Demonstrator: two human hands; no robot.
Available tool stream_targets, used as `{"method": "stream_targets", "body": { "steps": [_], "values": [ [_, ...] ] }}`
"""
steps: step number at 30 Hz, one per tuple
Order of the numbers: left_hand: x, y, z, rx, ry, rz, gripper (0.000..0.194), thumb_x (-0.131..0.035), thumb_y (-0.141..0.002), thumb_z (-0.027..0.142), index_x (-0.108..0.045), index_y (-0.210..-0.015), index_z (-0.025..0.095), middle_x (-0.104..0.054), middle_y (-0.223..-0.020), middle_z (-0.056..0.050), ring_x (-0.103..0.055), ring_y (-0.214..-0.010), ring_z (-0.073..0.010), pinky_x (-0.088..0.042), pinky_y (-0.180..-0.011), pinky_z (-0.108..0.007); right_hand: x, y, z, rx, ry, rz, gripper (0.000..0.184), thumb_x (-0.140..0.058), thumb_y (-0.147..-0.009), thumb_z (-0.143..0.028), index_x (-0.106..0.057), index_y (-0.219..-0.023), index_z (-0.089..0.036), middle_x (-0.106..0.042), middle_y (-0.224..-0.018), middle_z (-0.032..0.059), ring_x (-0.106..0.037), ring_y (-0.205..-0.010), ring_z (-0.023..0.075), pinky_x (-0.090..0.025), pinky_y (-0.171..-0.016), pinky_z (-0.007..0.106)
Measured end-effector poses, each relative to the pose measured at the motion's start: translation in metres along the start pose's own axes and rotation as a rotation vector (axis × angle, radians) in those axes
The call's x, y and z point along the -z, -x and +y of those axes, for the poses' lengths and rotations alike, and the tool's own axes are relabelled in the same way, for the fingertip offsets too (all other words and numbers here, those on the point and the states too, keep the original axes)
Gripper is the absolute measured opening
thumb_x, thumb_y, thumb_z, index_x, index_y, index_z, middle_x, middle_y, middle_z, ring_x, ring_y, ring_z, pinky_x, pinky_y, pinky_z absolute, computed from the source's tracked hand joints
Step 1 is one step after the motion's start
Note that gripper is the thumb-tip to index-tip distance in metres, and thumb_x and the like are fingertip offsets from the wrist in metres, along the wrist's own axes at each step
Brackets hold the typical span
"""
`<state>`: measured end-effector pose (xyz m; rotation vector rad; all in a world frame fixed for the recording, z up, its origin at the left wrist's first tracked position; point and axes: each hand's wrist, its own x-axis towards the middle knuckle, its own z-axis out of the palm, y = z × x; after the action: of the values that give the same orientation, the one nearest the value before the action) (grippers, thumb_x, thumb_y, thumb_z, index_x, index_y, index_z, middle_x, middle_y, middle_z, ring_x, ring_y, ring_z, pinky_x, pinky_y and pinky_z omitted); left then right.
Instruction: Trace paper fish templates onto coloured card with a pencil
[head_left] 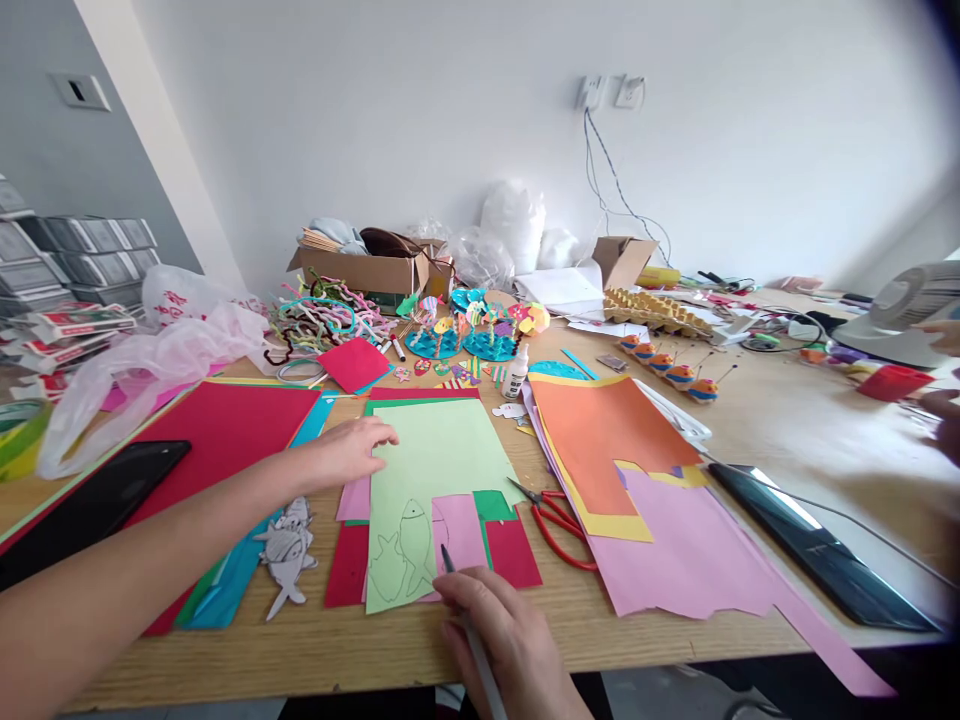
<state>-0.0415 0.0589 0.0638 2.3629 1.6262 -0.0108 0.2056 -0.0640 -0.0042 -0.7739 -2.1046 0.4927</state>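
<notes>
Clock directions are taken from the centre of the pale green paper sheet (435, 440), with twelve towards the wall. The sheet is laid flat on the light wooden table (352, 655), over red, green and pink paper.

The step in hand is judged to be outline drawing. A dark fish outline (414, 540) is found near the sheet's lower edge, at seven o'clock. A slim grey pen (481, 665) is gripped in the right hand (510, 625) at five o'clock, its tip held over a pink paper patch (461, 520) that bears a curved line; contact cannot be confirmed. The left hand (352, 452) is rested, fingers loosely spread, at the sheet's nine o'clock edge.

For further drawing, firm steadying of the layers and a clear pen path are called for. Movement is limited by red-handled scissors (566, 535) at four o'clock, their tips close to the sheet's edge, and by grey paper cut-outs (289, 555) at eight. A narrow bare strip is left at six o'clock before the table's edge.
</notes>
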Motion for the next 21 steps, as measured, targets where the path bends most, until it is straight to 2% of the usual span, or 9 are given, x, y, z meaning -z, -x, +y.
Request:
{"method": "stream_targets", "body": {
  "steps": [2,4,13,17,21],
  "values": [
    [0.003,-0.017,-0.008,0.032,-0.020,0.027,0.025,-0.061,-0.093,0.025,-0.059,-0.116,0.016,-0.059,-0.120,-0.009,-0.060,-0.105,-0.0245,-0.050,-0.089,-0.045,0.000,0.002,0.000,0.020,0.027,-0.029,0.040,-0.049,-0.081,-0.003,-0.052,-0.117,-0.021,-0.066,-0.096,0.0068,-0.067,-0.081,0.0165,-0.054,-0.070,0.022],
    [0.005,-0.032,-0.015,0.062,-0.039,0.048,0.028,-0.059,-0.095,0.031,-0.058,-0.119,0.017,-0.058,-0.122,-0.009,-0.060,-0.103,-0.0246,-0.052,-0.086,-0.046,0.000,0.004,0.001,0.020,0.052,-0.039,0.044,-0.050,-0.080,-0.002,-0.050,-0.118,-0.022,-0.066,-0.097,0.0067,-0.067,-0.082,0.0173,-0.054,-0.072,0.023],
    [0.011,-0.063,-0.033,0.128,-0.093,0.047,0.030,-0.059,-0.095,0.031,-0.056,-0.121,0.017,-0.058,-0.122,-0.010,-0.061,-0.102,-0.0245,-0.053,-0.084,-0.045,0.006,0.009,0.015,0.018,0.113,-0.040,0.043,-0.052,-0.082,-0.005,-0.051,-0.120,-0.024,-0.068,-0.097,0.0076,-0.068,-0.083,0.0194,-0.056,-0.073,0.023],
    [0.011,-0.071,-0.038,0.146,-0.083,-0.011,0.030,-0.060,-0.094,0.031,-0.056,-0.121,0.016,-0.058,-0.121,-0.009,-0.061,-0.101,-0.0244,-0.053,-0.084,-0.044,0.010,0.007,0.015,-0.035,0.103,0.019,0.039,-0.050,-0.084,-0.006,-0.052,-0.119,-0.023,-0.068,-0.098,0.0083,-0.068,-0.084,0.0190,-0.056,-0.074,0.024],
    [0.011,-0.078,-0.039,0.153,-0.050,-0.073,0.030,-0.060,-0.095,0.031,-0.056,-0.121,0.016,-0.058,-0.121,-0.009,-0.061,-0.100,-0.0244,-0.053,-0.083,-0.044,0.010,0.007,0.013,-0.070,0.105,0.012,0.035,-0.050,-0.084,-0.007,-0.054,-0.116,-0.021,-0.067,-0.095,0.0082,-0.067,-0.081,0.0183,-0.055,-0.072,0.024]
  ]
}}
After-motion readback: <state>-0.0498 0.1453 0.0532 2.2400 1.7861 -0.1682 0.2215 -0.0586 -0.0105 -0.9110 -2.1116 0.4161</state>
